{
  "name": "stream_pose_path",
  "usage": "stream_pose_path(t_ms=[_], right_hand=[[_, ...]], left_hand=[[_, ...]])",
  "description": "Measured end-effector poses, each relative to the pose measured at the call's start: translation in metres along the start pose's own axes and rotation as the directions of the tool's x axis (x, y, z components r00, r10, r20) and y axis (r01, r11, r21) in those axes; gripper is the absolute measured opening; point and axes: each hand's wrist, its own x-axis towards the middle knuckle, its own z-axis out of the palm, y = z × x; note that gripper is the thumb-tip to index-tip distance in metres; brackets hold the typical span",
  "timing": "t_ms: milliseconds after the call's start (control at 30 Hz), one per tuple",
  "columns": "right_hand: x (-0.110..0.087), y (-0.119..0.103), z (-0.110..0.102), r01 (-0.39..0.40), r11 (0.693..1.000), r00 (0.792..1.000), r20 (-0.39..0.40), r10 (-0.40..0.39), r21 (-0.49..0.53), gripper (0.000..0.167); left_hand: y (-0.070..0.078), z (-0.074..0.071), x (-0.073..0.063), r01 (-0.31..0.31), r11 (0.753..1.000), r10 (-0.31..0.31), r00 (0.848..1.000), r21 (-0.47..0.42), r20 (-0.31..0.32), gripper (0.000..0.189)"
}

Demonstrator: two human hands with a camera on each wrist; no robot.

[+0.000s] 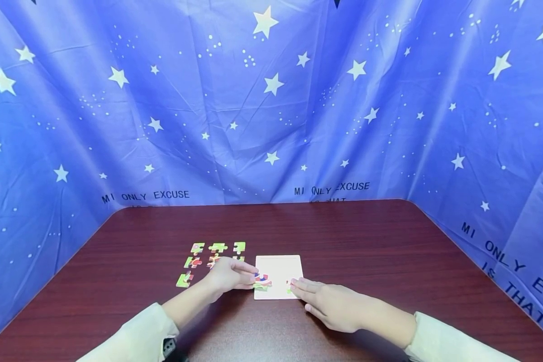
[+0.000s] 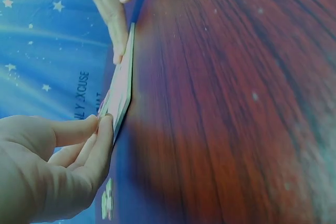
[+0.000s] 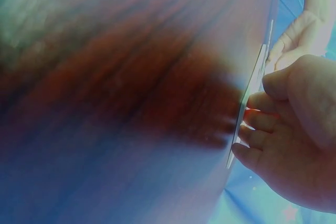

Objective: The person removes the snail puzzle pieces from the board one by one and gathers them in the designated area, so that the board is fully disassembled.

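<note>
A white square puzzle board (image 1: 278, 266) lies on the table. My left hand (image 1: 228, 275) is at its left edge, thumb and fingers pinching a colourful jigsaw piece (image 1: 263, 282) over the board's lower left part. In the left wrist view the left hand (image 2: 68, 163) shows thumb and index finger meeting at the piece. From the right, my right hand (image 1: 337, 304) reaches in with fairly straight fingers, its fingertips on the board's right side. Another jigsaw piece (image 1: 289, 287) is partly covered by those fingertips. The right wrist view shows the right hand (image 3: 294, 129) with fingers touching the board's edge.
Several loose jigsaw pieces, among them a green corner piece (image 1: 183, 280) and a green-edged piece (image 1: 217, 247), lie in rows left of the board; the left hand hides some. A dark red wooden table (image 1: 366, 241) carries everything. A blue star-patterned curtain (image 1: 235, 90) surrounds it.
</note>
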Motion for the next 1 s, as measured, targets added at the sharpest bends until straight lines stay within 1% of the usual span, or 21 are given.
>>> stream_pose_path(t_ms=[100,300,367,533,667,767,833,933,1000], right_hand=[[0.0,0.001,0.001,0.005,1.0,1.0,-0.001,-0.005,-0.008,0.045],[0.001,0.001,0.001,0.01,1.0,1.0,0.001,-0.01,0.003,0.045],[0.001,0.001,0.002,0.011,1.0,1.0,0.001,-0.011,0.004,0.045],[0.001,0.0,0.001,0.008,1.0,1.0,0.009,-0.008,-0.006,0.046],[0.001,0.0,0.0,0.008,1.0,1.0,0.003,-0.008,-0.009,0.046],[0.0,-0.001,0.001,0.013,1.0,1.0,-0.011,-0.013,-0.018,0.046],[0.0,0.0,0.001,0.016,1.0,1.0,-0.018,-0.016,-0.026,0.045],[0.0,0.0,0.001,0.019,0.999,0.999,-0.025,-0.02,-0.04,0.045],[0.0,0.001,0.001,0.019,0.999,0.999,-0.026,-0.02,-0.043,0.045]], left_hand=[[-0.003,-0.007,-0.003,0.006,1.0,-0.006,1.0,-0.005,-0.002,0.027],[-0.006,-0.019,-0.012,0.012,0.999,-0.009,0.998,0.051,-0.058,0.025],[-0.007,-0.024,-0.015,0.012,0.998,-0.008,0.998,0.061,-0.069,0.024],[-0.009,-0.038,-0.021,0.035,0.997,-0.026,0.993,0.072,-0.118,0.023],[-0.011,-0.05,-0.024,0.062,0.993,-0.041,0.98,0.1,-0.194,0.02],[-0.012,-0.06,-0.026,0.082,0.986,-0.042,0.965,0.146,-0.26,0.018],[-0.011,-0.067,-0.027,0.092,0.978,-0.035,0.956,0.185,-0.29,0.016],[-0.009,-0.074,-0.029,0.117,0.958,-0.026,0.946,0.263,-0.324,0.013],[-0.008,-0.077,-0.029,0.13,0.936,-0.011,0.94,0.329,-0.34,0.01]])
